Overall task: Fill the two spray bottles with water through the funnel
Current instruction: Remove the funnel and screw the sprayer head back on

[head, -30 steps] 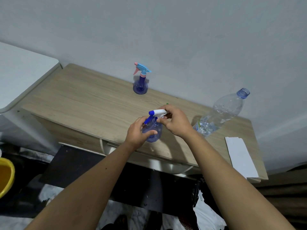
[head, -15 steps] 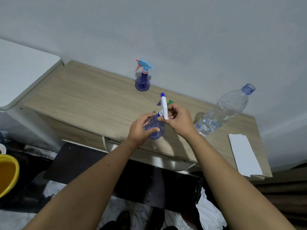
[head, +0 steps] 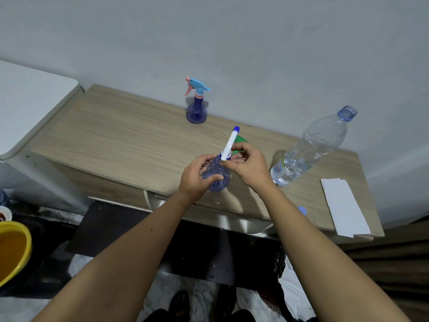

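Note:
A small blue spray bottle (head: 217, 173) stands near the front edge of the wooden table (head: 120, 145). My left hand (head: 197, 177) grips its round body. My right hand (head: 249, 167) pinches the collar of its white-and-blue trigger head (head: 229, 145), which points away from me. A second blue spray bottle (head: 196, 105) with a light-blue and pink head stands at the back by the wall. Behind my right hand, a green funnel (head: 240, 141) is mostly hidden. An uncapped clear water bottle (head: 311, 149), partly filled, stands to the right.
White paper sheets (head: 343, 208) lie at the table's right end, and a small blue cap (head: 303, 210) sits near the front edge. A white surface (head: 30, 105) adjoins the table on the left. A yellow basin (head: 11, 249) sits on the floor at lower left.
The trigger head has turned from pointing left to pointing away from me, under my right hand's fingers. My left hand has kept hold of the bottle's body.

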Tool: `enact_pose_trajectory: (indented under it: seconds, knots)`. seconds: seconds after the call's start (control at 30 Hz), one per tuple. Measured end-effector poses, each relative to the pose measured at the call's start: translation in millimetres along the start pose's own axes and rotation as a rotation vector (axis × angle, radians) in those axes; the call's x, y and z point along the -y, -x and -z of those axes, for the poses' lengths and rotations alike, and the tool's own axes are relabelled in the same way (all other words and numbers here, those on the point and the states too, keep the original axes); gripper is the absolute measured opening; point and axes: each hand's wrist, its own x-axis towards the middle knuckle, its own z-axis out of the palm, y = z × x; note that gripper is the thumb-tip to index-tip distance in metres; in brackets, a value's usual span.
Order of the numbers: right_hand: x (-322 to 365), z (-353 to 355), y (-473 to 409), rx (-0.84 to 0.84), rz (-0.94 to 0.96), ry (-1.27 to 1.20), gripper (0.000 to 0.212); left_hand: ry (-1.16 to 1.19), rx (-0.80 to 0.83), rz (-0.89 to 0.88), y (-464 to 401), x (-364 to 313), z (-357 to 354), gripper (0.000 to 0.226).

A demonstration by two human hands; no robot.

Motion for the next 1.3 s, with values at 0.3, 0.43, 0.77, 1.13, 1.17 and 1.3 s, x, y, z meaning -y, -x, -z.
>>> enact_pose_trajectory:
  seconds: [0.3, 0.43, 0.77, 1.13, 1.17, 1.3]
  knots:
    - [-2, -5, 1, -0.059, -0.052, -0.072, 0.047, -0.004, -0.01, 0.002, 0, 1, -2, 0.06]
    - [-3, -1, 1, -0.003, -0.039, -0.096, 0.038, 0.001, 0.005, 0.012, 0, 1, -1, 0.065]
    - [-5, -2, 2, -0.013, -0.052, -0.129, 0.043, 0.02, 0.004, 0.005, 1, -1, -1, 0.065]
    - [-10, 0, -2, 0.041, -0.003, -0.095, 0.04, 0.025, 0.015, 0.029, 0, 1, -1, 0.07]
    - [-10, 0, -4, 0.032, 0.0, -0.086, 0.039, 0.018, 0.014, 0.028, 0, 1, 0, 0.07]
    - [-11, -6, -4, -0.066, -0.037, -0.097, 0.045, -0.013, 0.001, 0.008, -1, -1, 0, 0.065]
